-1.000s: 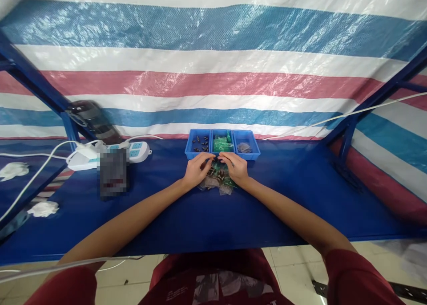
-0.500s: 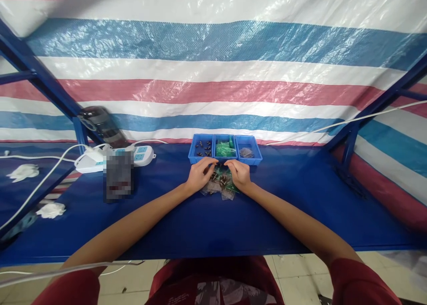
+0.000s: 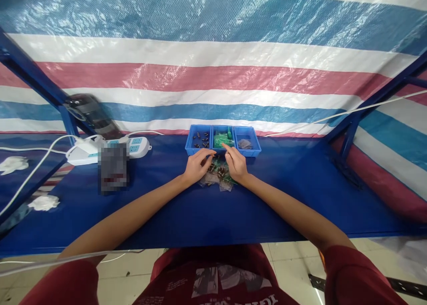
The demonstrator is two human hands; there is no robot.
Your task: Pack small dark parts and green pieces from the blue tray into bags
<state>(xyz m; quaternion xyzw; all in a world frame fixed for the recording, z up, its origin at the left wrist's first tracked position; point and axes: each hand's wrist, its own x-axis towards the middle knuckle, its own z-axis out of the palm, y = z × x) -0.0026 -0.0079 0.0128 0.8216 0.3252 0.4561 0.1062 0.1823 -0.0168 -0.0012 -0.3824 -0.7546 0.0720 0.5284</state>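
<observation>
Before the trays lies a mixed pile [image 3: 220,172] of small dark metallic pieces, green pieces and clear plastic bags. My left hand [image 3: 196,167] is at the pile's left side, fingers curled and thumb close to the index finger; anything between them is too small to make out. On the right, my right hand [image 3: 237,164] reaches over the pile with its fingers stretched toward the middle tray [image 3: 222,151], which has green pieces in it. Small dark pieces lie scattered in the left tray [image 3: 190,138]. A few clear, greyish pieces sit in the right tray [image 3: 256,145].
A white power strip [image 3: 142,148] with cables stands on the blue table [image 3: 160,220] at the left, behind a blurred dark object [image 3: 113,168]. Crumpled tissue [image 3: 44,202] and a dark bottle [image 3: 95,115] are also there. Striped sheeting [image 3: 213,78] hangs behind, between blue frame posts.
The view has tilted down slightly, shifting the scene upward. My right hand's fingers have gone from a bent pinch over the pile to stretching toward the middle tray. The left hand stays curled.
</observation>
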